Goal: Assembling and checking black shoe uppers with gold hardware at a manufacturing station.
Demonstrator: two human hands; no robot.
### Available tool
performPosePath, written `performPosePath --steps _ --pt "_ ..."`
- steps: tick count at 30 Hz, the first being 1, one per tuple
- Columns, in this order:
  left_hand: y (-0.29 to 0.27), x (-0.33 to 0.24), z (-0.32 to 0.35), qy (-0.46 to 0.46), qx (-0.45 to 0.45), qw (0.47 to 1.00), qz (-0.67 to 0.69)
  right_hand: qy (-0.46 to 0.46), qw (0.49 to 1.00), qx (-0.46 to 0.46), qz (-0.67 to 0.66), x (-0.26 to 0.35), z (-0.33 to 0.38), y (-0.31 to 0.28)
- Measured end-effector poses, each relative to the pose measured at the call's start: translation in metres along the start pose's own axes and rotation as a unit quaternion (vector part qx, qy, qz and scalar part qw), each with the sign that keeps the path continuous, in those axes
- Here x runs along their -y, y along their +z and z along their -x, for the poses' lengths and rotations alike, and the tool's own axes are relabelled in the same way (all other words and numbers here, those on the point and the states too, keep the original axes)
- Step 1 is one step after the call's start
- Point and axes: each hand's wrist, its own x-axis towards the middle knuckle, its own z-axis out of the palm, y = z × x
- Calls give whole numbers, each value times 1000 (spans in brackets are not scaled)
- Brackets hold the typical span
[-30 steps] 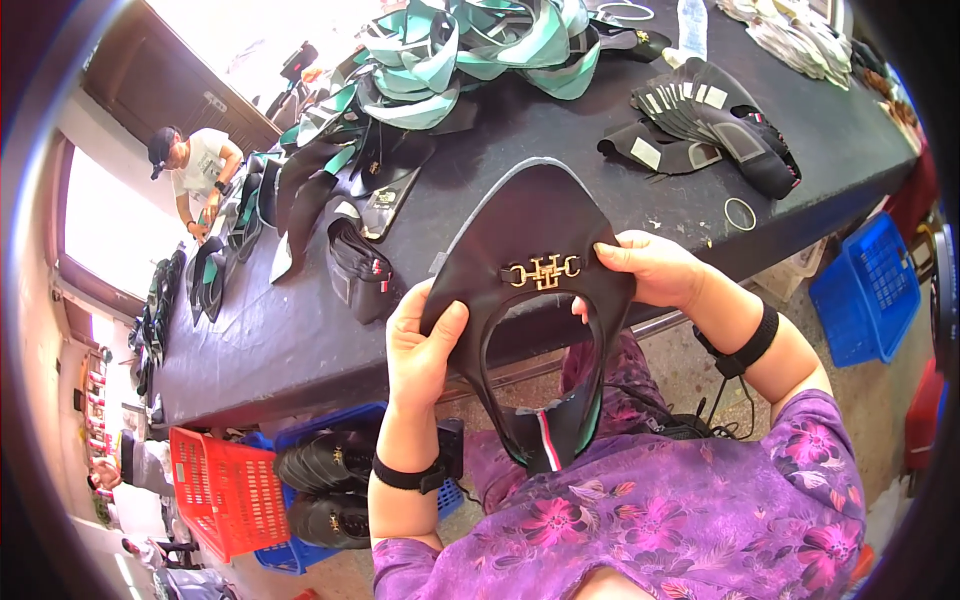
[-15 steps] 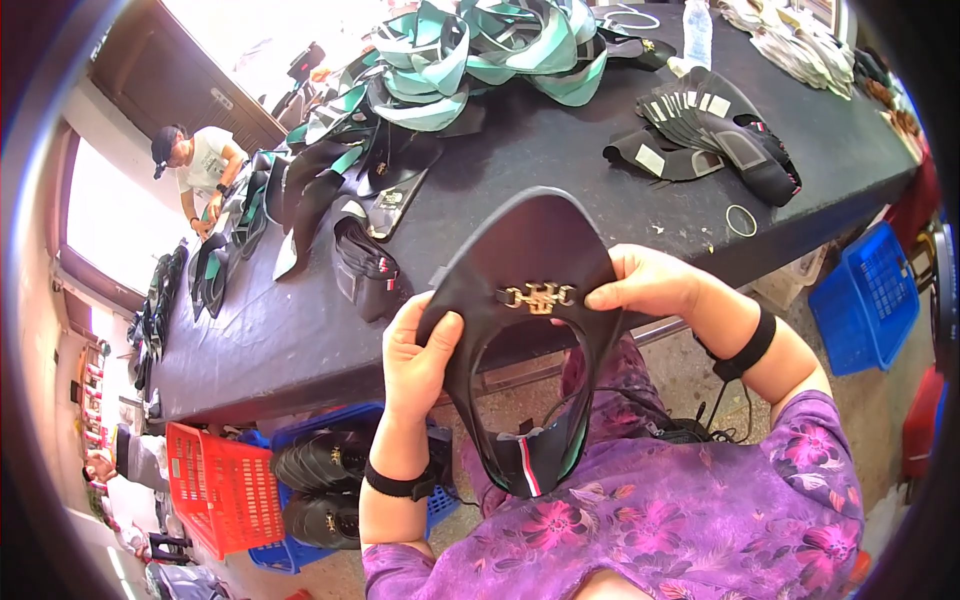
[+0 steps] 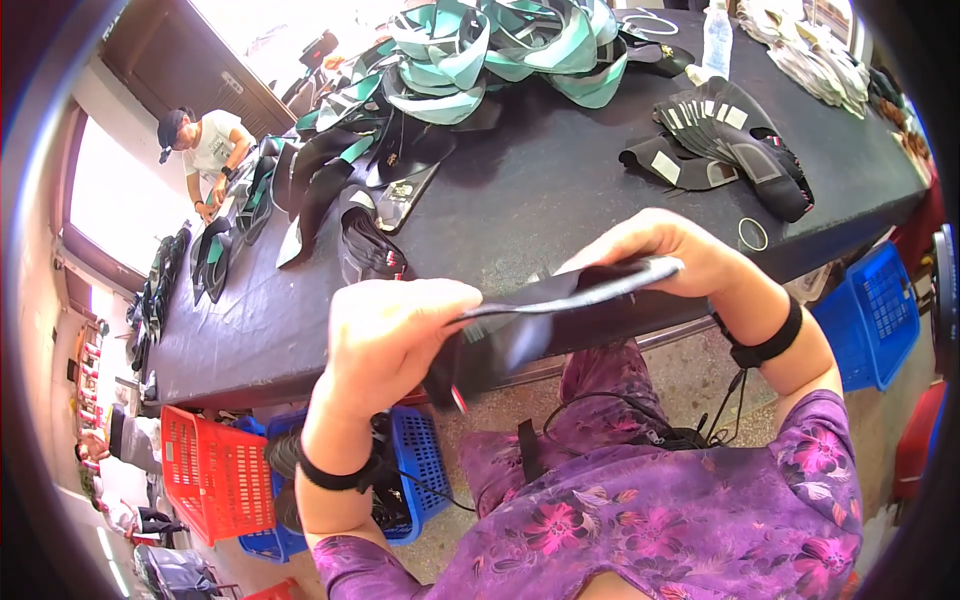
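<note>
A flat black upper [image 3: 560, 300] is held edge-on above the near rim of the dark surface [image 3: 540, 200], spanning between both hands. The left hand [image 3: 390, 340] is closed over its near-left end, fingers [image 3: 440, 300] curled on top and the thumb hidden beneath. The right hand [image 3: 660, 255] pinches the far-right end, fingers closed along the top edge.

The piece is judged light and limp: it is thin, bows slightly between the two grips, and a lower flap droops towards 6 o'clock. It appears matte rather than slick, so a pinch should hold. Any metal trim cannot be seen from this angle. Hold is best taken at the two ends, as now, since a single grip would probably let it fold.

On the surface, stacked black pieces [image 3: 730, 150] lie at 1 o'clock, teal and black strips [image 3: 480, 60] at 12, a ring [image 3: 752, 234] just beyond the right hand. A blue basket [image 3: 880, 310] stands at 3 o'clock, a red basket [image 3: 215, 470] at 8.
</note>
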Motion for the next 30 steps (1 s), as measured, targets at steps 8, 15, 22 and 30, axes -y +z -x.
performPosePath --steps 8,15,22,30 --pt "66 48 13 87 77 969 -220 -190 721 -57 664 -32 2 -39" --pt "111 67 48 -94 171 976 -92 20 848 102 520 -73 29 -43" --pt "127 55 19 -142 194 962 -132 -24 818 74 569 -91 5 -19" --pt "133 57 17 -156 138 971 -120 -68 823 47 562 -102 -6 -34"
